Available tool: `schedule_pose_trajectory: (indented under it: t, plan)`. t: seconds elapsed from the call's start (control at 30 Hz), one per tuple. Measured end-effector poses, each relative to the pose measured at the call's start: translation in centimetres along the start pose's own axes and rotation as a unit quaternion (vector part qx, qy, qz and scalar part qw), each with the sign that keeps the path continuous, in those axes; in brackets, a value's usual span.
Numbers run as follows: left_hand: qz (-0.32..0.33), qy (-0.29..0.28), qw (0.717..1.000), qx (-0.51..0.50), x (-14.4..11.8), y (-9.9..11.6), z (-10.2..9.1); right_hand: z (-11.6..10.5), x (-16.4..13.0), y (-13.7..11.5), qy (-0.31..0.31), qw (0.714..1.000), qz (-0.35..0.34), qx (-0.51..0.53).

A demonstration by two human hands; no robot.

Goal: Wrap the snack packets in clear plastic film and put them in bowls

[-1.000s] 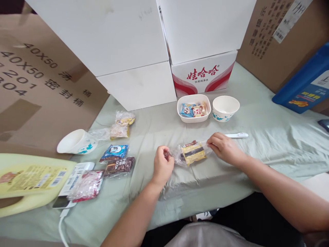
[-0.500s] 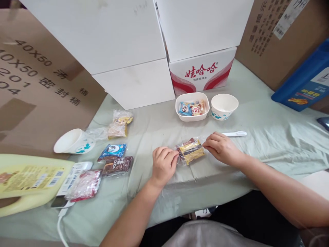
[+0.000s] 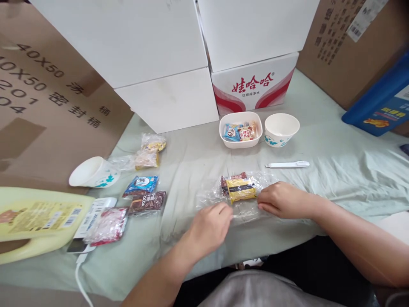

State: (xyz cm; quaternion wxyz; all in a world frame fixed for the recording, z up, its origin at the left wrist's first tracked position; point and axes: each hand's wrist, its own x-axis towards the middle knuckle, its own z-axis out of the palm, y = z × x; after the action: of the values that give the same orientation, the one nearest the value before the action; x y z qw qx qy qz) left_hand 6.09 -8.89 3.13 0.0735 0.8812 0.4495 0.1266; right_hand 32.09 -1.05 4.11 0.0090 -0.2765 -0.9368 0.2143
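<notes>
Two wrapped snacks, a yellow packet (image 3: 242, 190) with a dark band and a reddish-brown packet (image 3: 226, 185) partly behind it, lie together on a spread sheet of clear plastic wrap (image 3: 209, 197). My left hand (image 3: 212, 224) is at the near left edge of the wrap, fingers curled together; the fingertips face away, so I cannot make out what is in them. To the right of the yellow packet, my right hand (image 3: 284, 199) pinches the wrap's right side. A white utility knife (image 3: 287, 164) lies just beyond that hand.
Beyond lie a white tray (image 3: 240, 144) of small snacks and a paper bowl (image 3: 281, 128). On the left are a tipped paper bowl (image 3: 96, 172), wrapped bundles (image 3: 147, 160), a blue packet (image 3: 142, 183), a cocoa packet (image 3: 147, 202) and a yellow jug (image 3: 41, 221). Boxes (image 3: 166, 102) stand behind.
The clear wrap has been spread out flat around the two packets. Both hands have moved nearer to me, the left one slightly right and the right one slightly right too.
</notes>
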Motion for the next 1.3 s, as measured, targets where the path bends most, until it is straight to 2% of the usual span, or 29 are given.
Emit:
schedule_pose_trajectory:
  t: [0.1, 0.17, 0.23, 0.3, 0.37, 0.43, 0.5, 0.67, 0.83, 0.97, 1.07, 1.2, 1.3]
  plan:
    - [-0.047, 0.099, 0.993, 0.054, 0.3, -1.4, 1.2, 0.5, 0.3, 0.8, 0.046, 0.991, 0.108, -0.066]
    - [-0.065, 0.103, 0.990, 0.074, 0.7, -2.3, 1.7, 0.8, 0.3, 1.4, 0.105, 0.980, 0.146, -0.084]
    - [-0.083, 0.062, 0.992, 0.069, 1.1, -2.9, 1.8, 1.0, 0.3, 1.6, 0.176, 0.974, 0.122, -0.079]
    - [-0.110, 0.016, 0.993, 0.049, 1.4, -3.5, 1.9, 1.4, 0.6, 1.4, 0.228, 0.971, 0.047, -0.061]
    - [-0.147, -0.014, 0.988, 0.035, 1.6, -3.9, 1.9, 1.9, 1.2, 0.9, 0.252, 0.966, -0.035, -0.041]
    - [-0.181, -0.026, 0.982, 0.037, 1.7, -4.3, 2.0, 2.5, 2.1, 0.3, 0.249, 0.963, -0.093, -0.032]
    - [-0.194, -0.033, 0.980, 0.039, 1.7, -4.6, 2.2, 2.9, 3.4, -0.2, 0.222, 0.968, -0.113, -0.039]
    - [-0.187, -0.074, 0.979, 0.033, 1.5, -5.1, 3.0, 2.7, 6.7, -0.6, 0.105, 0.987, -0.064, -0.108]
    - [-0.212, -0.111, 0.970, 0.036, 1.4, -5.2, 2.9, 0.1, 7.8, 0.1, 0.013, 0.986, -0.042, -0.162]
    - [-0.216, -0.122, 0.968, 0.026, 1.6, -5.1, 2.6, -3.5, 7.0, 1.5, -0.008, 0.992, 0.010, -0.125]
    - [-0.228, -0.133, 0.964, 0.018, 1.9, -5.1, 2.4, -6.6, 7.5, 2.9, 0.064, 0.991, 0.041, -0.112]
    - [-0.236, -0.144, 0.961, 0.018, 2.0, -5.0, 2.3, -10.3, 10.7, 5.3, 0.191, 0.966, 0.105, -0.137]
    - [-0.238, -0.142, 0.961, 0.024, 1.9, -5.0, 2.3, -11.7, 13.8, 7.2, 0.187, 0.958, 0.121, -0.183]
